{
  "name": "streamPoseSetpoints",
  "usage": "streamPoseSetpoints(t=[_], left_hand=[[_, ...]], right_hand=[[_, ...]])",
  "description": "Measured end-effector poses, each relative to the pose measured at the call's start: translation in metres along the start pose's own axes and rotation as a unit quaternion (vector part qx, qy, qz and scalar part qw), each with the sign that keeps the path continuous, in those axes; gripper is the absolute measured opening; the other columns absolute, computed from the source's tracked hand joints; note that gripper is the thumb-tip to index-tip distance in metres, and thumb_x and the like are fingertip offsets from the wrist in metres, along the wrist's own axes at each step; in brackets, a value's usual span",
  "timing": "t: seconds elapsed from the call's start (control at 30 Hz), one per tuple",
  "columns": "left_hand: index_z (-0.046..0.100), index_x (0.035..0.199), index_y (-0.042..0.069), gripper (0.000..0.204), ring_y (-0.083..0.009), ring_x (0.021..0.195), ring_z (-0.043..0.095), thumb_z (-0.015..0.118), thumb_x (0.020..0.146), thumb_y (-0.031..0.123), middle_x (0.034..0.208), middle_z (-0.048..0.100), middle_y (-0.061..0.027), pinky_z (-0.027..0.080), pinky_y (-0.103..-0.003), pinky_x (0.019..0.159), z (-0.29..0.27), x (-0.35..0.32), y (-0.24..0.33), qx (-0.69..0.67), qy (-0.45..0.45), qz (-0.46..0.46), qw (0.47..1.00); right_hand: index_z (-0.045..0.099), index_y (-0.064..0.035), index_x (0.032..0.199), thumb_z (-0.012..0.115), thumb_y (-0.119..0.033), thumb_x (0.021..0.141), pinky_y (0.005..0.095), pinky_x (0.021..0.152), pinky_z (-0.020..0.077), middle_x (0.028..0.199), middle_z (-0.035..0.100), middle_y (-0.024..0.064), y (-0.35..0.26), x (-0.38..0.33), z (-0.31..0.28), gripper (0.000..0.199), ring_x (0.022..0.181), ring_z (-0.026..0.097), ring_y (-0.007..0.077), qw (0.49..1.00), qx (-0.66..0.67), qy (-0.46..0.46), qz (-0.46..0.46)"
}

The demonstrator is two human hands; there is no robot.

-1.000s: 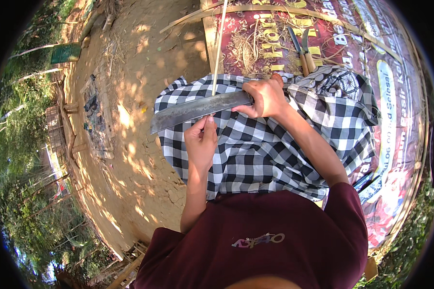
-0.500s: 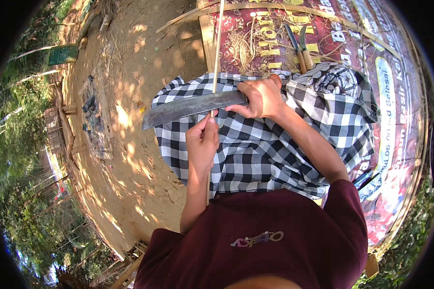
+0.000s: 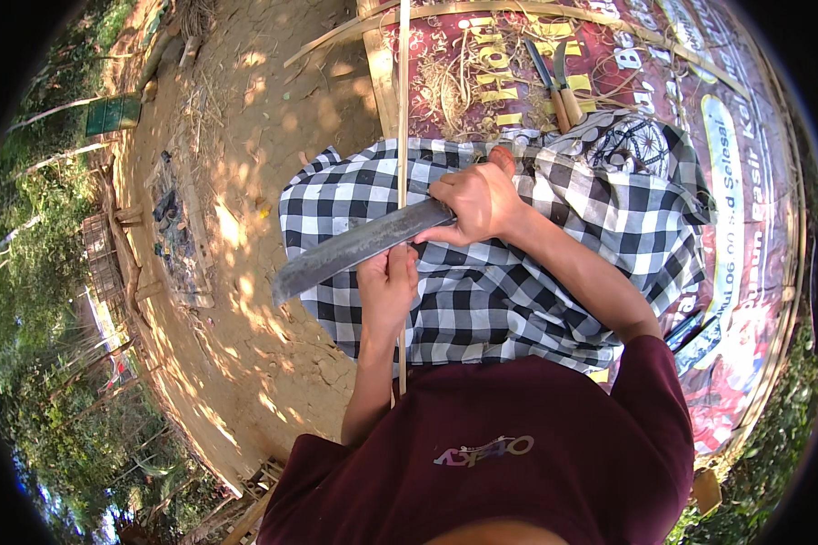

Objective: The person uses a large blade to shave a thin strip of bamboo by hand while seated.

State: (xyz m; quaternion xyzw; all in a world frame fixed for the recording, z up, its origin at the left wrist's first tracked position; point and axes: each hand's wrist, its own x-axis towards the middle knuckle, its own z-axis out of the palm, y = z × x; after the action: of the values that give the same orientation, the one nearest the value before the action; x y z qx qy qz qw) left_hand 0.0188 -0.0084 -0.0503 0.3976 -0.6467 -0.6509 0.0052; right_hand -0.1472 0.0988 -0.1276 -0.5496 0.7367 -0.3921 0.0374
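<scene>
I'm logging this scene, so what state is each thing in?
Large blade: unsheathed, slanting across the pale strip
Pale strip: long, partly hidden
Left hand: closed on the pale strip
Right hand: closed at the large blade's handle end
Two small knives: unsheathed, lying on the banner
Banner: spread, littered with shavings
Checked cloth: rumpled

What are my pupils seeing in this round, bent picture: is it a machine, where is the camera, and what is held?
There is no machine: a person works with two bare hands. A wide camera worn on their head looks down, so straight edges curve near the rim. The right hand grips a long dark knife. Its blade crosses over a pale strip, which the left hand pinches. Checked cloth covers the lap. Beyond, two smaller knives and curly shavings lie on a printed sheet.
</scene>
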Motion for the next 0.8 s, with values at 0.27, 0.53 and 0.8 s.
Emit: streamPoseSetpoints(t=[0.27, 0.53, 0.8], left_hand=[[0.065, 0.100, -0.006, 0.017, -0.0075, 0.049, 0.041, 0.052, 0.096, 0.005, 0.061, 0.050, -0.0060, 0.032, -0.026, 0.045, -0.001, 0.000, 0.003, 0.265, 0.093, 0.229, 0.932], [0.065, 0.105, -0.007, 0.018, -0.0241, 0.054, 0.058, 0.054, 0.093, 0.002, 0.069, 0.061, -0.0165, 0.042, -0.034, 0.049, 0.002, 0.005, 0.004, 0.349, 0.114, 0.280, 0.887], [0.066, 0.106, -0.006, 0.022, -0.0046, 0.057, 0.044, 0.052, 0.098, 0.008, 0.063, 0.051, -0.0025, 0.035, -0.022, 0.049, 0.012, 0.004, 0.003, 0.343, 0.082, 0.261, 0.899]], right_hand=[[0.061, -0.0048, 0.067, 0.064, -0.068, 0.073, 0.0407, 0.046, 0.0442, 0.059, 0.060, 0.0109, 0.011, 0.007, -0.021, 0.064, 0.052, 0.061, 0.0320, 0.993, -0.037, 0.059, 0.090], [0.056, -0.0041, 0.061, 0.063, -0.072, 0.073, 0.0392, 0.042, 0.0431, 0.055, 0.057, 0.0111, 0.014, 0.005, -0.011, 0.069, 0.047, 0.059, 0.0301, 0.993, -0.040, 0.106, 0.024], [0.057, -0.0022, 0.062, 0.062, -0.070, 0.075, 0.0399, 0.043, 0.0442, 0.054, 0.056, 0.0127, -0.003, 0.002, -0.014, 0.069, 0.047, 0.059, 0.0307, 0.997, -0.036, 0.074, 0.015]])
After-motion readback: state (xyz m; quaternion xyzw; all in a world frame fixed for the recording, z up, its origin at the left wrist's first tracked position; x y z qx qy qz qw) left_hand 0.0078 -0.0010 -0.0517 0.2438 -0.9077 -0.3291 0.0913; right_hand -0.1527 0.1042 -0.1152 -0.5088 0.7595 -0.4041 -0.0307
